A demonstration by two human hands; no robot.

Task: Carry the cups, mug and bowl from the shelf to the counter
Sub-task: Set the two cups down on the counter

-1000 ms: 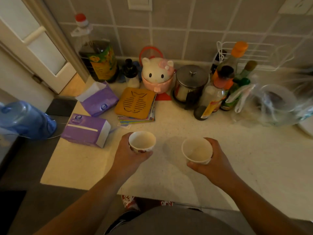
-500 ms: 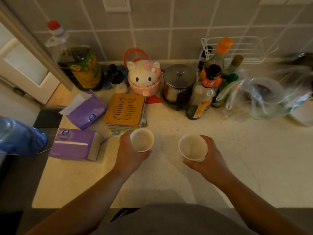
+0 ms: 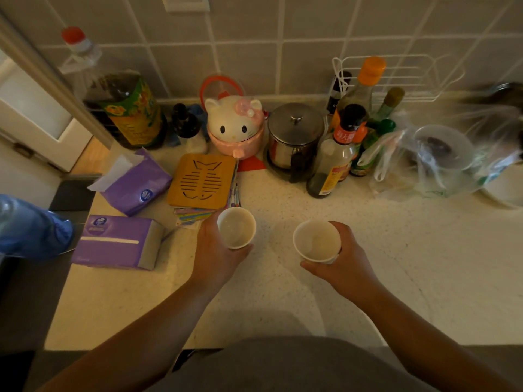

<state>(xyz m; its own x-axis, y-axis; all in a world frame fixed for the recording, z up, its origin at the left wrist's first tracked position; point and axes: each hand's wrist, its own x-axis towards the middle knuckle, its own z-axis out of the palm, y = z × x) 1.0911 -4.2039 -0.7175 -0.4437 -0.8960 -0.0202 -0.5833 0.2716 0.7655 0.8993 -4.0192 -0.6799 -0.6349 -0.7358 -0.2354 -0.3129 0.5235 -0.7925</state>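
Observation:
Two small white cups are held above the pale speckled counter (image 3: 410,278). My left hand (image 3: 216,258) wraps around the left cup (image 3: 236,227), which is upright and empty, just in front of a stack of coasters. My right hand (image 3: 343,264) grips the right cup (image 3: 316,241) from the side; it is upright and empty too. Whether either cup touches the counter I cannot tell. No mug, bowl or shelf is in view.
At the back stand an oil bottle (image 3: 127,108), a cat-shaped pot (image 3: 235,128), a steel canister (image 3: 294,137), sauce bottles (image 3: 336,157) and bagged containers (image 3: 441,159). Left are two purple tissue packs (image 3: 119,241) and a wooden fish trivet (image 3: 202,181).
I have stepped closer to the counter and both hands have carried their cups forward over it, towards the coasters and bottles.

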